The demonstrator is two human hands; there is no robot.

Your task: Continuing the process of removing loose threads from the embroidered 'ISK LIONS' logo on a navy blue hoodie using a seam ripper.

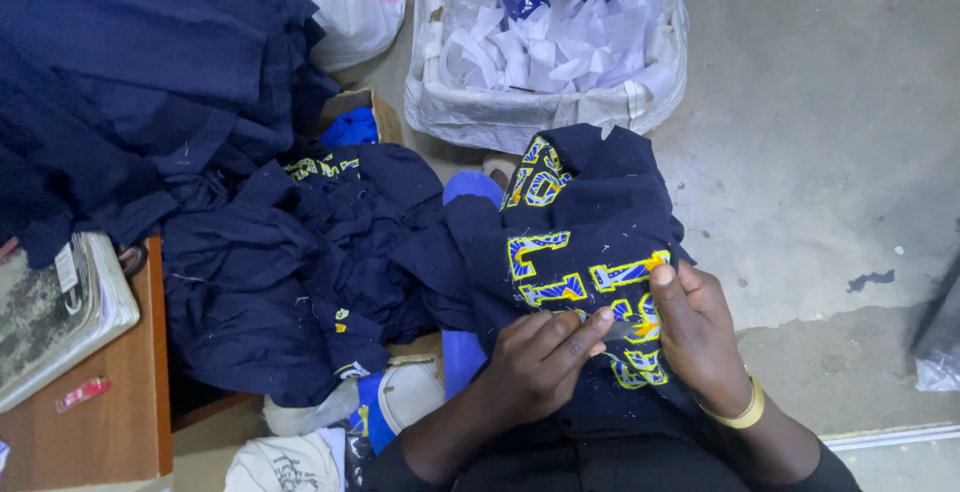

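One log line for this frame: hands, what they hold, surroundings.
left hand: pinching small tool on lettering | right hand: holding navy garment | pile of navy garments at left | bag of white scraps ahead

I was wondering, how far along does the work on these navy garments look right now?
Done: a bin holds many white paper scraps, and navy garments lie heaped beside the lap. In hand: the left hand and right hand pinch at the yellow and blue lettering on the lap garment. Left: a folded navy stack sits at upper left; whether it is finished cannot be told.
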